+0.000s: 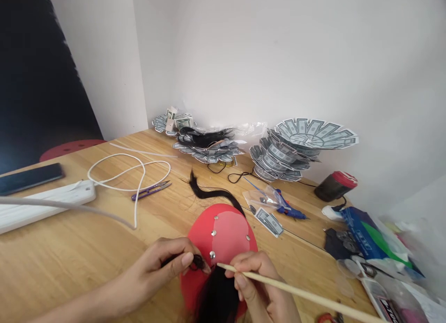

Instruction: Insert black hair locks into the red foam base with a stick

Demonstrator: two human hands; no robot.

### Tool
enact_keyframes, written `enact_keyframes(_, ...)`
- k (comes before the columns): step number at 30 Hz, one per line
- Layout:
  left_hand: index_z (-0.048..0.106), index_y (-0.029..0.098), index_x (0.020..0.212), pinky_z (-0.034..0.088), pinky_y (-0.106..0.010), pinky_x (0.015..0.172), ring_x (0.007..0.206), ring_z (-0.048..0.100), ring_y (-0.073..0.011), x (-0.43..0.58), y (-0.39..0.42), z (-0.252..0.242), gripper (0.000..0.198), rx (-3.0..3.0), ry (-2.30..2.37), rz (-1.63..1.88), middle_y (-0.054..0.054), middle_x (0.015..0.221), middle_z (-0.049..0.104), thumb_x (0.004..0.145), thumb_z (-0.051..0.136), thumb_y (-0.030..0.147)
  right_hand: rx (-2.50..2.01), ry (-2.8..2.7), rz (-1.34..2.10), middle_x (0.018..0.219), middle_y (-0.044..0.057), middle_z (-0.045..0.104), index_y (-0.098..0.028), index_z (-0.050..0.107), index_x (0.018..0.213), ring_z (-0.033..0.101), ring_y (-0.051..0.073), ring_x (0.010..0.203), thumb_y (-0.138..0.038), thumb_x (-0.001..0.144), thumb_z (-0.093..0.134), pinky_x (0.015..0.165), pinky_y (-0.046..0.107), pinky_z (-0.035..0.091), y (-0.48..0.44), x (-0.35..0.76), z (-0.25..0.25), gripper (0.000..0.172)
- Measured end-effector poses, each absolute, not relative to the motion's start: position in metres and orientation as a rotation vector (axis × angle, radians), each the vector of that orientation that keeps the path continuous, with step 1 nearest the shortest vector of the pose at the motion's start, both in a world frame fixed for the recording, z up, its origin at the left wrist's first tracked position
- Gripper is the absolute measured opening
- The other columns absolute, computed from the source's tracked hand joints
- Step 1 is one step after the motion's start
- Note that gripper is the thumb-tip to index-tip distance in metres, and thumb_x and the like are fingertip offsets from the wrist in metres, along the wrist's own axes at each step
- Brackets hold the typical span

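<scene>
Red studded piece (pixel 226 237) below | left hand (pixel 170 262) pinching dark strands (pixel 197 262) | right hand (pixel 259 283) pinching wooden stick (pixel 296 293) (hands angled inward)

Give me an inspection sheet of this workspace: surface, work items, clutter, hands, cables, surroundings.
Surface: light wooden table.
Work items: red piece with silver studs; black hair over its near part.
Clutter: purple-handled snips, blue glue gun, stacked paper-bill pieces, phone.
Hands: left hand pinches a dark strand; right hand holds a pale stick, tip near the hair.
Cables: white cable looped loosely near the snips.
Surroundings: pale walls behind; dark panel at picture left.
</scene>
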State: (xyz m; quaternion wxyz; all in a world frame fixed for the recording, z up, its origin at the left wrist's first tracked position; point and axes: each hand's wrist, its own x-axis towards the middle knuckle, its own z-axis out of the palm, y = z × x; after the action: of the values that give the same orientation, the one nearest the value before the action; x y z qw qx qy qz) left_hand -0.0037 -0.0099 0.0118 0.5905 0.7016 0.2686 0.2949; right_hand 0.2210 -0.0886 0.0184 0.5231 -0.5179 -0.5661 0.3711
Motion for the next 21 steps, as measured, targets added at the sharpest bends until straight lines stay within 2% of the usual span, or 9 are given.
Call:
enact_keyframes(4, 0.076, 0.019, 0.097, 0.049, -0.026, 0.080, 0.089, 0.068, -0.0209, -0.003, -0.010, 0.010, 0.051, 1.644, 0.645, 0.696, -0.006, 0.097, 0.077, 0.102, 0.044, 0.059, -1.284, -1.320, 1.040, 0.084, 0.003, 0.072, -0.025, 0.068, 0.090, 0.062, 0.015, 0.064, -0.057, 0.095, 0.061, 0.061, 0.024, 0.051, -0.088, 0.224, 0.023, 0.033)
enact_keyframes(12, 0.075, 0.021, 0.096, 0.047, -0.025, 0.084, 0.095, 0.068, -0.0213, -0.004, -0.011, 0.014, 0.048, 1.628, 0.655, 0.690, -0.006, 0.098, 0.077, 0.102, 0.046, 0.059, -1.308, -1.105, 1.006, 0.077, 0.000, 0.069, -0.023, 0.068, 0.081, 0.056, 0.011, 0.058, -0.066, 0.084, 0.070, 0.058, 0.024, 0.045, -0.089, 0.210, 0.032, 0.042)
enact_keyframes(14, 0.076, 0.020, 0.095, 0.047, -0.024, 0.080, 0.089, 0.066, -0.0195, -0.004, -0.011, 0.014, 0.049, 1.620, 0.656, 0.686, -0.006, 0.095, 0.076, 0.101, 0.047, 0.061, -1.307, -1.071, 1.020, 0.075, 0.001, 0.070, -0.023, 0.067, 0.081, 0.056, 0.011, 0.057, -0.067, 0.082, 0.072, 0.058, 0.024, 0.044, -0.089, 0.209, 0.033, 0.044)
enact_keyframes(16, 0.076, 0.020, 0.095, 0.043, -0.021, 0.063, 0.068, 0.057, -0.0133, -0.004, -0.010, 0.010, 0.049, 1.538, 0.676, 0.676, -0.004, 0.088, 0.073, 0.098, 0.051, 0.062, -1.306, -1.047, 1.034, 0.072, 0.001, 0.069, -0.022, 0.066, 0.079, 0.055, 0.012, 0.057, -0.067, 0.080, 0.073, 0.056, 0.024, 0.043, -0.088, 0.209, 0.035, 0.045)
enact_keyframes(18, 0.075, 0.018, 0.091, 0.029, -0.019, 0.046, 0.052, 0.038, -0.0082, -0.003, -0.009, 0.004, 0.050, 1.405, 0.713, 0.675, -0.002, 0.080, 0.067, 0.094, 0.057, 0.065, -1.303, -1.028, 1.057, 0.070, 0.001, 0.069, -0.022, 0.065, 0.078, 0.055, 0.012, 0.056, -0.067, 0.079, 0.074, 0.055, 0.024, 0.042, -0.088, 0.208, 0.036, 0.046)
enact_keyframes(21, 0.068, 0.016, 0.081, 0.013, -0.021, 0.040, 0.045, 0.022, -0.0063, -0.002, -0.006, -0.003, 0.054, 1.262, 0.767, 0.678, 0.003, 0.063, 0.054, 0.088, 0.062, 0.069, -1.307, -1.005, 1.081, 0.067, 0.001, 0.069, -0.022, 0.065, 0.078, 0.054, 0.012, 0.057, -0.068, 0.078, 0.075, 0.054, 0.023, 0.041, -0.088, 0.207, 0.037, 0.047)
